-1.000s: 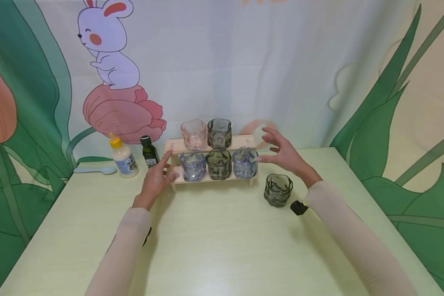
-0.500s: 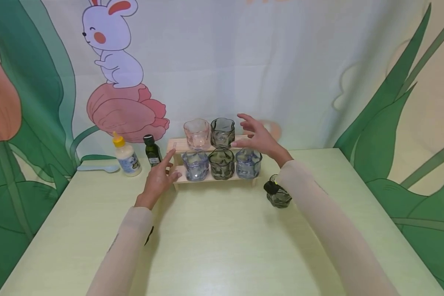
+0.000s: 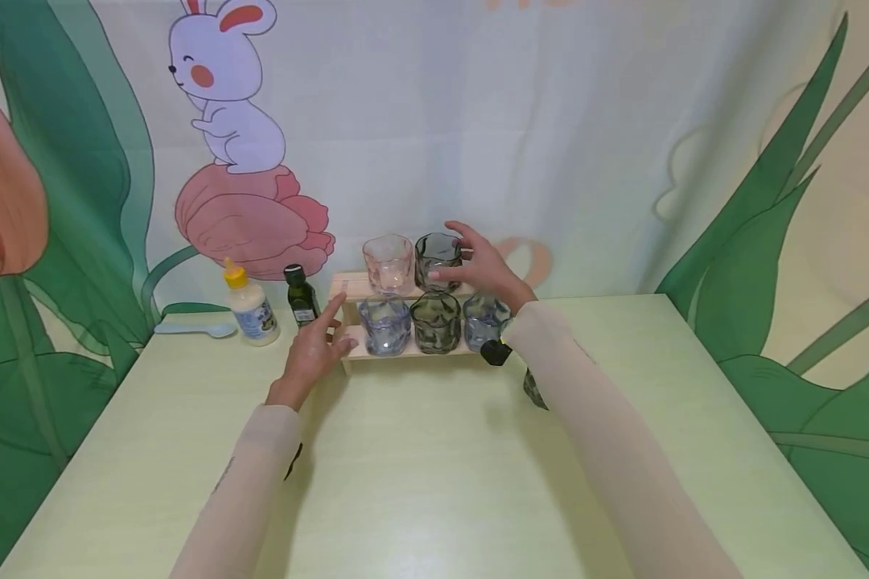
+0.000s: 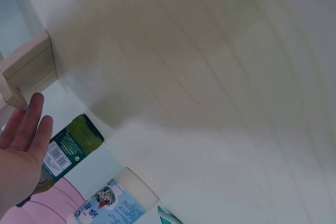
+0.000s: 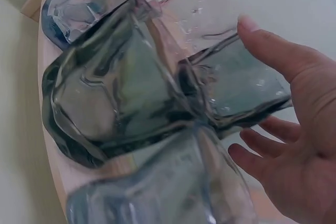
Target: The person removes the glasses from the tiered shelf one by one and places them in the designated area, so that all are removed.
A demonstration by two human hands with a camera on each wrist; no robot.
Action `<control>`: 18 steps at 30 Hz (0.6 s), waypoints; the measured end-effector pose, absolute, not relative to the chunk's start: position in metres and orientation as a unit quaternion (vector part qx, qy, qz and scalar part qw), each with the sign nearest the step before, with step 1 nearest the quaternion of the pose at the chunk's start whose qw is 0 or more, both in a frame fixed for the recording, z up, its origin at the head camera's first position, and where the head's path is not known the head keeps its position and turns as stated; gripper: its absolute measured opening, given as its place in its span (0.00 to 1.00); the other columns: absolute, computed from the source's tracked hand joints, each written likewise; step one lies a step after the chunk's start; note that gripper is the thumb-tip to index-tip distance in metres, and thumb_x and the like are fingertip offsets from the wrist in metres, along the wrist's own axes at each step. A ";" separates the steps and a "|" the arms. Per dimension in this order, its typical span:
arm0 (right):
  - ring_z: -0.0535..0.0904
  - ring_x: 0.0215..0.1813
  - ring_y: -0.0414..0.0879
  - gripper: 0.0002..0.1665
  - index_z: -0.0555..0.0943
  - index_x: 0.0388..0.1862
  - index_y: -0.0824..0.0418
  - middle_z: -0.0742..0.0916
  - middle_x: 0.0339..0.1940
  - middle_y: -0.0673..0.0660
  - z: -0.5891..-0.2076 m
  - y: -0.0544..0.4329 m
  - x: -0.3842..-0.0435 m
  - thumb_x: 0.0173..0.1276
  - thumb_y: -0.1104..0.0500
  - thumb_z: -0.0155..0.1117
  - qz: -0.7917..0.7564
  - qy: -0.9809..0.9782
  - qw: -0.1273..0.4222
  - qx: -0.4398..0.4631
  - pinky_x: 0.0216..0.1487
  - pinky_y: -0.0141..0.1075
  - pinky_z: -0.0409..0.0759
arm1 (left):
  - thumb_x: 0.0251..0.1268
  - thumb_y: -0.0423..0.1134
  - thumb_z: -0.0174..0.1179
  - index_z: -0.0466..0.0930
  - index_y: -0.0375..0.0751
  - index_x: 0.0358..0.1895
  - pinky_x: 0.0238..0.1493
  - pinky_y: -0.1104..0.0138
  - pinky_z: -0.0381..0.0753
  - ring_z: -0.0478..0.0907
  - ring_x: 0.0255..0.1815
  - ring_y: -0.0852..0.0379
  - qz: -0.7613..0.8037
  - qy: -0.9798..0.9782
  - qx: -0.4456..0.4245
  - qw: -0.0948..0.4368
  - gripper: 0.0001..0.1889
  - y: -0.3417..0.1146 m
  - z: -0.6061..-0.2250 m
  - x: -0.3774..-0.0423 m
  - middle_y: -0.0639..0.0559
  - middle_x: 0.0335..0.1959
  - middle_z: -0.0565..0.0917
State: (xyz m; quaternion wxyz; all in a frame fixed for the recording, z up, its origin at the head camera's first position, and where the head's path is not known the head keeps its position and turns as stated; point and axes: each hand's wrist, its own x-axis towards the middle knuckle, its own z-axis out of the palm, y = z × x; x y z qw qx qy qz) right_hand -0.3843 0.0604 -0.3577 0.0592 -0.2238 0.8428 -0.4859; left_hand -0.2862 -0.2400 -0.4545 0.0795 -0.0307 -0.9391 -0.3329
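In the head view, a two-tier wooden stand (image 3: 348, 283) bears several wavy glass cups. On its upper tier are a pink cup (image 3: 388, 264) and a grey cup (image 3: 434, 251). A blue cup (image 3: 386, 326), a dark green cup (image 3: 436, 323) and another blue cup (image 3: 481, 322) fill the lower tier. My right hand (image 3: 485, 267) is at the grey cup's right side, thumb across its front and fingers spread toward its far side. Seen from the right wrist, thumb and fingers straddle this grey cup (image 5: 241, 85), loosely bent. My left hand (image 3: 310, 354) touches the stand's left end with extended fingers.
Left of the stand are a dark green bottle (image 3: 302, 299), a yellow-capped squeeze bottle (image 3: 252, 312) and a pale blue spoon (image 3: 195, 330). Another dark glass cup (image 3: 533, 392) stands on the table at right, partly behind my right sleeve. A printed curtain (image 3: 586, 161) hangs behind.
My right hand has moved left, from beside the lower right blue cup to around the upper grey cup. Its sleeve now covers much of the cup on the table. The left hand stays put.
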 end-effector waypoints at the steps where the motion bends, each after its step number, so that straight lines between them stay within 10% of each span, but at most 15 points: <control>1: 0.65 0.74 0.61 0.56 0.53 0.81 0.44 0.66 0.77 0.62 -0.359 0.058 -0.385 0.61 0.50 0.76 -0.485 0.844 0.060 -0.222 0.68 0.57 0.70 | 0.67 0.39 0.66 0.49 0.63 0.81 0.52 0.46 0.81 0.81 0.56 0.37 -0.333 -0.939 -0.032 0.078 0.45 -0.240 -0.455 -0.286 0.35 0.60 0.80; 18: 0.69 0.73 0.60 0.57 0.55 0.81 0.44 0.68 0.76 0.63 -0.365 0.039 -0.394 0.59 0.52 0.78 -0.490 0.845 0.072 -0.203 0.66 0.55 0.73 | 0.66 0.39 0.67 0.49 0.63 0.80 0.53 0.45 0.81 0.82 0.56 0.36 -0.335 -0.939 -0.031 0.073 0.45 -0.242 -0.453 -0.287 0.35 0.60 0.80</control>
